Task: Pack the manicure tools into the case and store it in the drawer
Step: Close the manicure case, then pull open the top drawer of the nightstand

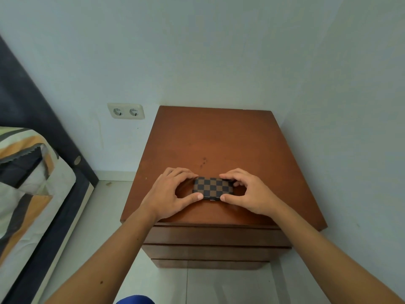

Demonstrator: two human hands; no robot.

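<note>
I have the case (212, 188) between both hands on the table (219, 139), near the front edge and about midway across. It lies flat and closed, its checked brown and dark cover facing up, with a small metal clasp showing at the near edge.

My left hand (173, 194) holds the case's left end: the thumb presses the near left corner and the fingers curl over the far left corner. My right hand (247, 191) does the same at the right end, thumb on the near edge, fingers bent over the far right corner. So each grip is narrow and closed on the case, one at either end. No tools show outside it.

Below the table top, the drawers (215, 238) are stacked one under another, all pushed in.

To the left, a double socket (126, 111) sits on the wall (197, 51), just beside the table's far left corner. Further left is the bed (32, 183), with striped bedding in orange, grey and white and a dark headboard (28, 106) behind it. The floor (103, 227) between bed and table is pale tile.
</note>
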